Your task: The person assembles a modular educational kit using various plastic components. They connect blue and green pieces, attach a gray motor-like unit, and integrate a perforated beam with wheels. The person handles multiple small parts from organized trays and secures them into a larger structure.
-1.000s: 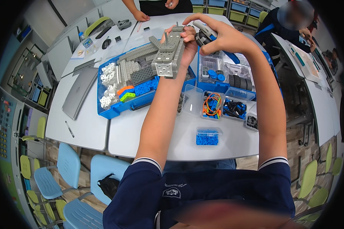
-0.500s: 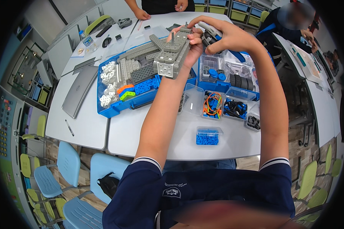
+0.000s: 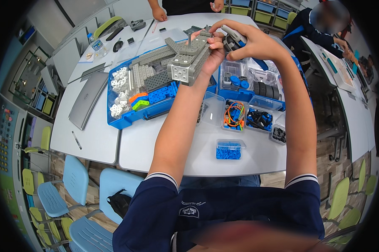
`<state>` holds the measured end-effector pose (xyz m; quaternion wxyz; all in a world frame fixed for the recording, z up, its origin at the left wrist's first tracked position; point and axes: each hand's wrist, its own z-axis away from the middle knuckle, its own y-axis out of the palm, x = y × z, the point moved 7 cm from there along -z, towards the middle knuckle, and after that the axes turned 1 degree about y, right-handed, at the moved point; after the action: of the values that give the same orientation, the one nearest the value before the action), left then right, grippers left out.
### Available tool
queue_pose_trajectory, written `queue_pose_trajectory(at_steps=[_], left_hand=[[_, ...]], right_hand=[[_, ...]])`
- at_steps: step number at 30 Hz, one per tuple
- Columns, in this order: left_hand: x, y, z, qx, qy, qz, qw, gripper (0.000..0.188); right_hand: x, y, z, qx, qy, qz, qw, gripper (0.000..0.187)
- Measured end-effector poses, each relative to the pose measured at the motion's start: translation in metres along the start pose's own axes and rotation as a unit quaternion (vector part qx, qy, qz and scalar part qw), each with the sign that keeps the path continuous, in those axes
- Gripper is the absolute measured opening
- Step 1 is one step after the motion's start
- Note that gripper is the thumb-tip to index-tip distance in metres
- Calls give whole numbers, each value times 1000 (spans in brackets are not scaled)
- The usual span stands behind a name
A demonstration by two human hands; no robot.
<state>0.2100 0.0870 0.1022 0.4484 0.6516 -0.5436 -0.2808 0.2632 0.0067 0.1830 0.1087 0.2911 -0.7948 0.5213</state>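
My left hand is closed around a grey plastic building-piece assembly, raised above the kit boxes. The assembly has a white end block facing me and an upright grey shaft. At its far end is my right hand, with the index fingertip against or very near the assembly. A plier-like hand tool with grey and blue parts is held in my right hand; its working end is partly hidden by the fingers. Beneath the assembly lies an open blue kit box of grey beams, white connectors and blue, orange and green pieces.
A second blue kit box holds wheels and small parts. Nearer are small clear boxes, including one of blue pins. A closed laptop, a pen and a bottle are leftward. Another person's hand rests at the far edge.
The assembly has shifted slightly left and its white end has tilted a little. Both my hands keep their holds. The other person's hands at the far edge have moved slightly right.
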Motion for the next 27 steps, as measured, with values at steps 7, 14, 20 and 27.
queue_pose_trajectory(at_steps=[7, 14, 20, 27], left_hand=[[4, 0, 0, 15, -39, 30, 999, 30], [7, 3, 2, 21, -54, 51, 997, 28], [5, 2, 1, 22, -52, 45, 997, 28], [0, 0, 0, 30, -51, 49, 997, 25]], right_hand=[[-1, 0, 3, -5, -3, -2, 1000, 63], [0, 2, 9, -15, -6, 7, 1000, 71], [-3, 4, 10, -20, 9, 21, 1000, 76], [-6, 9, 12, -17, 15, 13, 1000, 81]])
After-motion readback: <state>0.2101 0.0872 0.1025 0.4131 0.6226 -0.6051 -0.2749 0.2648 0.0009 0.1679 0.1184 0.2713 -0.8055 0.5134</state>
